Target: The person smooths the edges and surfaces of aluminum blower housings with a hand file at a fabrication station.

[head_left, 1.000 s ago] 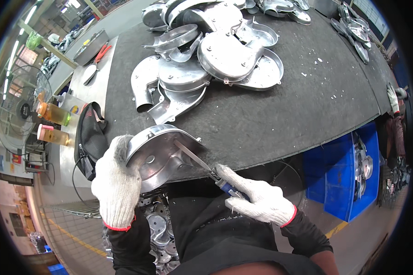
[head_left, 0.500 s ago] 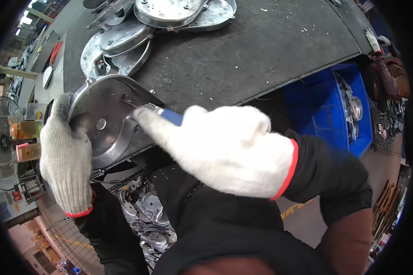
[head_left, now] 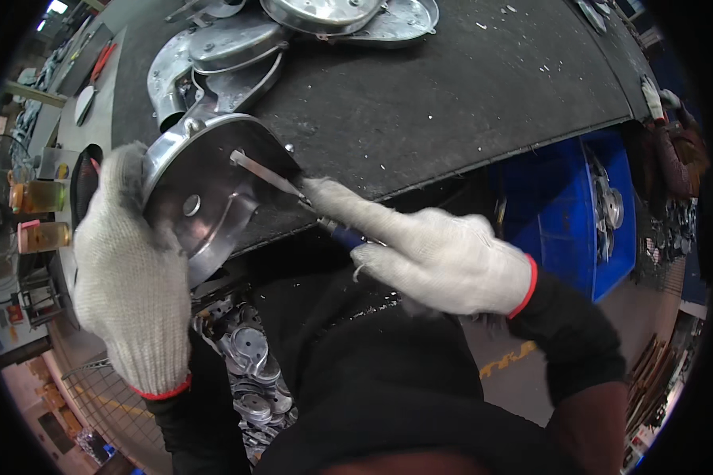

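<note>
A rounded metal housing (head_left: 214, 190) with a dark, hollow inside is tilted up at the near left edge of the bench. My left hand (head_left: 135, 261), in a white knit glove with a red cuff, is closed on its left rim; the fingertips are partly hidden behind it. In my right hand (head_left: 444, 261), gloved the same way, is a blue-handled tool with a flat metal blade (head_left: 268, 174), like a file or scraper. My index finger lies along the tool, and the blade tip is over the inside of the housing, near its upper wall; contact cannot be made out.
More metal housings (head_left: 238, 43) are piled at the back of the dark bench (head_left: 451, 103). Below its right edge stands a blue bin (head_left: 547, 214) with metal parts. Below the near edge lie several metal parts (head_left: 253, 356). Red-handled pliers (head_left: 103, 63) and jars (head_left: 43, 236) are at the left.
My right hand has drawn back right and slightly down, showing more of the blade. The housing has tilted and shifted a little right in my left hand. The view has shifted slightly.
</note>
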Demonstrator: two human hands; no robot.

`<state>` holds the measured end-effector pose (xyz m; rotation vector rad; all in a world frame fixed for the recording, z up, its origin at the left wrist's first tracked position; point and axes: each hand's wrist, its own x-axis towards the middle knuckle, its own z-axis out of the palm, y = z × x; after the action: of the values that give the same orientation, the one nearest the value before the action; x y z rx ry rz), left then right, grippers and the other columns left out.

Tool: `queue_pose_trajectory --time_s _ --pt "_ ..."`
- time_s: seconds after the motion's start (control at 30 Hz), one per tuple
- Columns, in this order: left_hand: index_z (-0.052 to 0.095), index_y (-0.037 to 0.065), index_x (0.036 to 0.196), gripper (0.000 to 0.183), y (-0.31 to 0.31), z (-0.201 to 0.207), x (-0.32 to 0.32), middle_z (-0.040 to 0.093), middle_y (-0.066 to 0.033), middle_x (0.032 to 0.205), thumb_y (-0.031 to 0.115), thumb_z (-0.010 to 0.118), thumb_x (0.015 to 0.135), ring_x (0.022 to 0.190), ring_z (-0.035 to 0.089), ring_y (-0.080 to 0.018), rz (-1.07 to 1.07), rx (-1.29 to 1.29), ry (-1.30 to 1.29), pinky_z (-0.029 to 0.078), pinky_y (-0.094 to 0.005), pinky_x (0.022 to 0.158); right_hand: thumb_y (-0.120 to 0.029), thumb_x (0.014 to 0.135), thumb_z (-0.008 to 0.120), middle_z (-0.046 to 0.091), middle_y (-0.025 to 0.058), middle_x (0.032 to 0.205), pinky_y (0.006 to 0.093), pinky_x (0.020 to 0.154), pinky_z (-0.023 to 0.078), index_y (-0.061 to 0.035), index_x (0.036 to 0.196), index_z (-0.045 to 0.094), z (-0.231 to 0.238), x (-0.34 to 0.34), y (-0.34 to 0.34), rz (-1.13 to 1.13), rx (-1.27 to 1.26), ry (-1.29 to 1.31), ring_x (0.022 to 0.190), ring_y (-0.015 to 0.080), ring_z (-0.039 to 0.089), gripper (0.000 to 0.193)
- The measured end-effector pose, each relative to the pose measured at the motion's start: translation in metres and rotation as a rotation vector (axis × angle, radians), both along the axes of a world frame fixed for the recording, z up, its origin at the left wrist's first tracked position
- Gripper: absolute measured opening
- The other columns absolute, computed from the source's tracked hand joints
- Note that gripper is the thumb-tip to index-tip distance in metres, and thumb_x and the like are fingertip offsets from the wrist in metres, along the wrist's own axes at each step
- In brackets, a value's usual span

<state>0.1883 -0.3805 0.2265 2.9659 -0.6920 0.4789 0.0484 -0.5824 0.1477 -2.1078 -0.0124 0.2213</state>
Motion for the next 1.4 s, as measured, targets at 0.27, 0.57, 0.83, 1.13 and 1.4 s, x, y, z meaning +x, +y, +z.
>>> queue_pose_trajectory --time_s 0.27,0.57,0.83,1.13,1.4 --pt "0.065 0.011 0.13 0.044 0.003 -0.005 -0.01 0.076 -0.0123 0.108 0.005 0.074 0.088 0.097 0.076 -0.0297 -0.028 -0.012 -0.002 0.061 -0.0393 0.084 -0.039 0.108 0.05 0.064 0.011 0.079 0.0294 0.042 0.055 -0.0254 0.168 0.012 0.03 -0.003 0.007 -0.192 0.846 0.641 0.05 0.0146 0.061 0.072" --pt "0.06 0.005 0.136 0.04 -0.011 0.012 0.021 0.074 -0.0192 0.111 0.007 0.065 0.096 0.099 0.075 -0.0337 -0.005 0.217 0.168 0.06 -0.0441 0.084 -0.025 0.101 0.062 0.059 0.0144 0.075 0.0385 0.042 0.056 -0.0508 0.155 0.04 0.056 0.003 0.006 -0.006 -1.11 -0.154 0.057 0.0267 0.069 0.064" --pt "0.06 0.008 0.135 0.041 -0.008 0.013 0.004 0.075 -0.0186 0.111 0.005 0.066 0.095 0.103 0.075 -0.0328 0.035 0.057 0.095 0.059 -0.0422 0.087 -0.038 0.106 0.057 0.064 0.0081 0.074 0.0333 0.042 0.055 -0.0241 0.167 0.017 0.031 0.002 -0.026 -0.061 0.648 0.628 0.053 0.0191 0.066 0.074" --pt "0.066 0.013 0.126 0.037 0.003 -0.001 0.007 0.076 -0.0148 0.107 0.013 0.076 0.09 0.099 0.076 -0.0326 -0.024 -0.094 0.101 0.058 -0.0403 0.083 -0.044 0.108 0.052 0.056 0.0096 0.075 0.0315 0.035 0.051 -0.02 0.168 0.008 -0.016 -0.022 0.008 -0.103 1.749 0.557 0.044 0.0138 0.055 0.078" --pt "0.064 0.008 0.13 0.041 0.001 0.007 0.012 0.074 -0.0188 0.111 0.011 0.074 0.091 0.1 0.075 -0.0336 -0.035 -0.019 0.063 0.057 -0.0415 0.085 -0.026 0.102 0.058 0.057 0.0121 0.066 0.0376 0.04 0.051 -0.0393 0.155 0.046 0.049 -0.01 -0.004 -0.019 -0.843 -0.246 0.049 0.0254 0.063 0.056"
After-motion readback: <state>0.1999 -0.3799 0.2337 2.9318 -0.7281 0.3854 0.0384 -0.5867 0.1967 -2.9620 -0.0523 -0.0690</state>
